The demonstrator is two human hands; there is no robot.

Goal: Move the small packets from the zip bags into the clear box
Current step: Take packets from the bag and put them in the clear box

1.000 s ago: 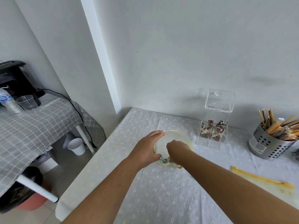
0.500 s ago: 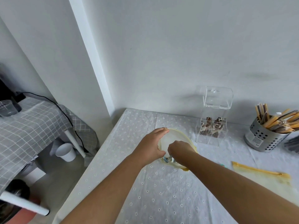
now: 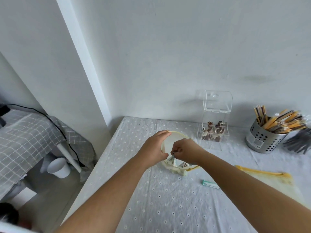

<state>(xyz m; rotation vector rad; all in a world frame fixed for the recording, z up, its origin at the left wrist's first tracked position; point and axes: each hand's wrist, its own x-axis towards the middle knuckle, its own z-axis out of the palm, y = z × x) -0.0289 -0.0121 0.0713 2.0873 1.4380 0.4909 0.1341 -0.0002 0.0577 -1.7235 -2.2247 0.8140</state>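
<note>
A yellowish zip bag (image 3: 175,139) stands open at the middle of the table, its mouth held wide. My left hand (image 3: 155,147) grips the bag's left rim. My right hand (image 3: 184,151) reaches into the mouth and pinches a small packet (image 3: 172,159) by its top edge. More packets (image 3: 183,164) lie inside the bag. The clear box (image 3: 214,121) stands behind and to the right, lid raised, with several brown packets at its bottom. A second, flat zip bag (image 3: 264,174) lies to the right.
A green-tipped packet (image 3: 210,183) lies loose on the white dotted tablecloth (image 3: 168,207). A perforated metal cup (image 3: 264,137) full of stick sachets stands at the far right against the wall. The table's left edge drops to a floor with a white cup (image 3: 58,167).
My right hand has risen a little out of the bag with a packet pinched in its fingers. The left hand keeps its hold on the rim. The camera has swung right.
</note>
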